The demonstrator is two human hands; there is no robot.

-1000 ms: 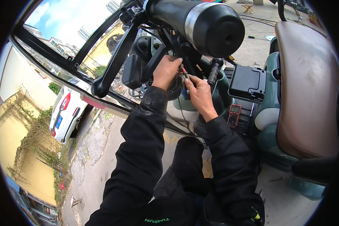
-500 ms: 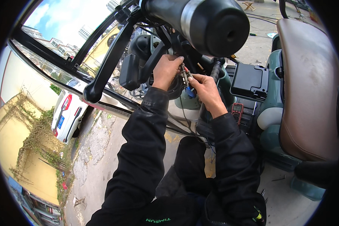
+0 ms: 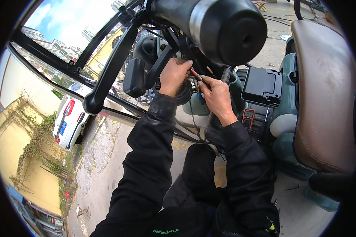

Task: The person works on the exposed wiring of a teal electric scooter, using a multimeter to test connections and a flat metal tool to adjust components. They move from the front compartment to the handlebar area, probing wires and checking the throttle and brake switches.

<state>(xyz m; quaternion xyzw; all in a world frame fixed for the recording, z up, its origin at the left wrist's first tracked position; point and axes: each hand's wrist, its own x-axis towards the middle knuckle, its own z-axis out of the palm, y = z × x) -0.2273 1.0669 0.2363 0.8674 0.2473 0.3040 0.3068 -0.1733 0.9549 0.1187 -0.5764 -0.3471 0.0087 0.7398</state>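
Under the handlebar of a vehicle, both my hands are closed on thin wiring. My left hand (image 3: 173, 77) is closed at the upper end of the wires, its thumb and forefinger pinching a piece too small to make out. In the fingers of my right hand (image 3: 217, 98) is a slim dark lead with a red section (image 3: 194, 72), pointing toward the left fingertips. Thin dark wires (image 3: 191, 103) hang down between the hands. A blue piece (image 3: 201, 98) shows partly beside my right fingers.
A large black cylinder (image 3: 241, 35) juts out above my hands. A black lever arm (image 3: 114, 65) is on the left. To the right are a black box (image 3: 262, 85), a red-edged multimeter (image 3: 248, 117) and a brown seat (image 3: 324, 98). A white car (image 3: 69, 122) stands farther left.
My right hand has shifted slightly left and turned, covering more of the wires and the blue piece. The red section shows more plainly. My left hand stays nearly in place.
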